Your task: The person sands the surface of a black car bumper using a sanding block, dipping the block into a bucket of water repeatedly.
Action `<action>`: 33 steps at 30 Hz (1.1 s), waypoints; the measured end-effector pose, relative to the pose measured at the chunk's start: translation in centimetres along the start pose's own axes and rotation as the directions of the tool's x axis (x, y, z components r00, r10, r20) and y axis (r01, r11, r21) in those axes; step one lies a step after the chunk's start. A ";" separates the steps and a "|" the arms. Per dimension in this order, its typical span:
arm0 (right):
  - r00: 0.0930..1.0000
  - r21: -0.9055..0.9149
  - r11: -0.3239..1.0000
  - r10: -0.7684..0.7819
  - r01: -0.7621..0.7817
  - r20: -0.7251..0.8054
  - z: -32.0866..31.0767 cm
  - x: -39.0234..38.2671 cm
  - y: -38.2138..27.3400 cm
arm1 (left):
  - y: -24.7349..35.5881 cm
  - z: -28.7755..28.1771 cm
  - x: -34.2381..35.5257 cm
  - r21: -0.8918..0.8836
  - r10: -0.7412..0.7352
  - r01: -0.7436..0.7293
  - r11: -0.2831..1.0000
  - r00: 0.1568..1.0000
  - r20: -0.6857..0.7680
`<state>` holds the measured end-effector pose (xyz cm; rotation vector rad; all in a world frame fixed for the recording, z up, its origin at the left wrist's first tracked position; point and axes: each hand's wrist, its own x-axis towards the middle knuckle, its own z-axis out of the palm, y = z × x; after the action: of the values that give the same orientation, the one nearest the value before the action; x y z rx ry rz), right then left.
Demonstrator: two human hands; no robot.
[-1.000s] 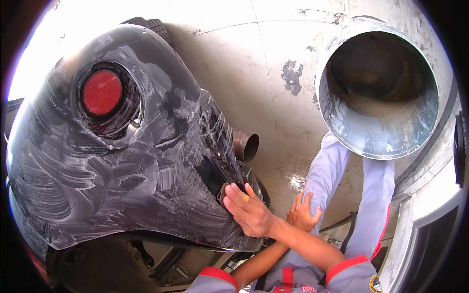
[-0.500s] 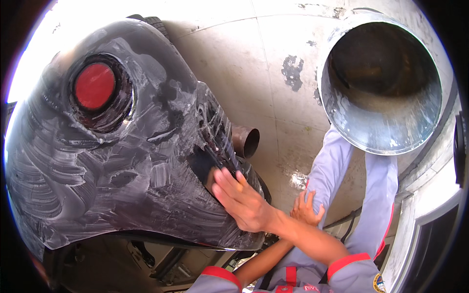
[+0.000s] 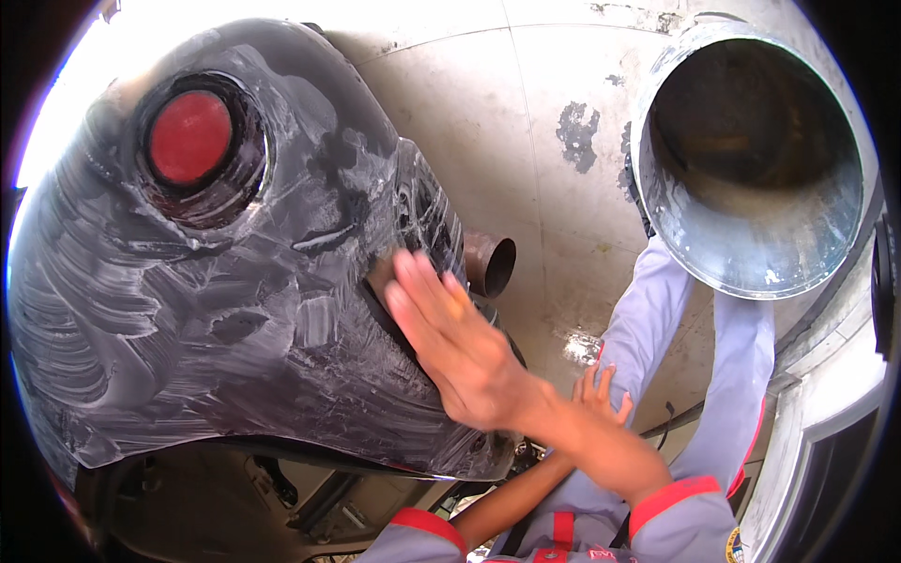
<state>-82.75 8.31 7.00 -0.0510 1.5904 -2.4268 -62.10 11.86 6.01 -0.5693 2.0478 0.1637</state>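
My right hand [image 3: 460, 342] lies with straight fingers, somewhat blurred, on the corner of a dark car bumper [image 3: 225, 375] streaked with whitish residue. Beneath its fingers is a dark, brown-edged piece of what looks like sandpaper [image 3: 379, 280], mostly hidden by the hand. A small orange patch shows at one finger. Crossing under the right forearm, my left arm reaches to the leg of my grey trousers [image 3: 643, 305]. There my left hand [image 3: 601, 392] rests with fingers spread, holding nothing. A round red light [image 3: 190, 137] sits recessed in the bumper's upper left.
A rusty exhaust pipe [image 3: 490, 264] sticks out beside the bumper. At the right a large metal bucket [image 3: 751, 253] hides my feet. Behind lies a pale, stained floor [image 3: 526, 122]. Dark metal parts [image 3: 328, 502] show below the bumper's lower edge.
The right hand has slid up and slightly left along the bumper with the sheet under it. My left hand stays on the leg. The whole view has shifted a little.
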 end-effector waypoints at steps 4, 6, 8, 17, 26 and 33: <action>0.998 -0.013 0.999 0.049 -0.049 0.040 0.1 0.3 -0.6 | -0.3 -0.1 0.2 -0.038 0.004 -0.004 0.999 1.000 0.014; 1.000 0.030 0.999 0.021 -0.021 0.002 0.2 -0.7 -1.3 | -0.5 -0.3 0.2 -0.046 -0.021 0.024 0.999 0.997 0.069; 0.999 0.042 0.999 0.035 -0.035 -0.008 0.1 -0.5 -1.6 | -0.6 -0.4 0.3 -0.041 -0.006 0.009 0.999 0.997 0.077; 0.997 0.104 0.993 0.057 -0.051 -0.053 -0.5 3.4 -2.4 | -1.0 -0.6 0.6 -0.027 0.019 -0.018 0.999 0.999 0.045; 0.980 0.120 0.986 0.131 -0.114 -0.148 -0.4 5.4 -3.7 | -0.5 -1.3 0.9 -0.001 0.003 -0.003 1.000 0.998 0.056; 0.991 0.075 0.990 0.124 -0.119 -0.058 0.2 2.6 -4.6 | 0.0 -2.1 0.9 -0.161 -0.048 0.068 0.985 0.991 0.129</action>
<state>-86.04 9.36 11.01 0.1313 1.4841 -2.4100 -64.13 10.82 6.32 -0.7029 1.9055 0.3286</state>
